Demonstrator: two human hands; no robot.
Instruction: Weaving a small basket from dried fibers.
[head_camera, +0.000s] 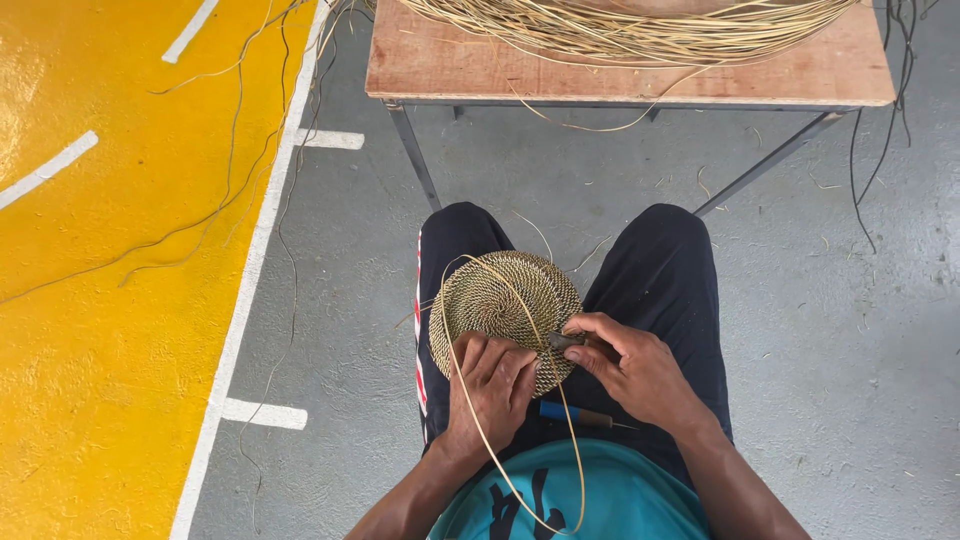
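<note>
Grey concrete floor (840, 330) takes up most of the room, scuffed and littered with short bits of fibre, and a yellow painted zone (110, 300) with white lines (262, 413) runs down one side. Thin loose strands (200, 215) trail across the yellow paint. Further off stands a plywood table (450, 65) on thin metal legs, with a heap of pale cane (630, 25) piled on top and spilling over its edge.

Seated before it, the person has a round woven disc (505, 300) propped on the lap, between the knees in dark trousers. The left hand (492, 385) lies curled over the disc's near edge, fingers bent and pressing on the weave. The right hand (630, 365) is pinched shut on a small dark tool (566, 341) at the disc's rim, thumb and forefinger closed round it. A long pale strand (490, 440) loops from the disc down past the left wrist and over a teal shirt. A blue-handled tool (572, 413) rests on the lap, just below the hands.
</note>
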